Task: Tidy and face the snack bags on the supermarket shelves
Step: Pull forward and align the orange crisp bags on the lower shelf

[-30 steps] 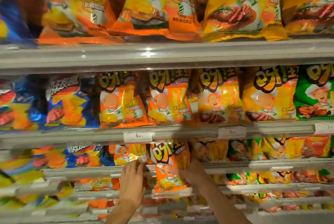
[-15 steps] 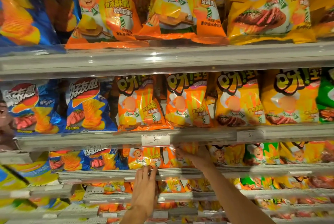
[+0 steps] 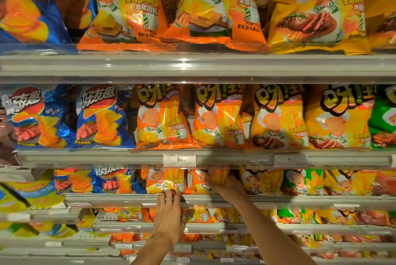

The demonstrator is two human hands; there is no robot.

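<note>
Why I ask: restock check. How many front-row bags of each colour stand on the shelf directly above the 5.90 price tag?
Blue bags: 2
Orange bags: 2
Yellow bags: 2
Green bags: 1, cut by the frame edge
Total: 7

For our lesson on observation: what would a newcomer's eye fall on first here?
First, the wall of bright orange bags filling the middle shelf, with blue bags to their left. Next, two bare arms reaching up from below: the left hand touches the lower shelf edge, and the right hand grips an orange bag there.
</note>
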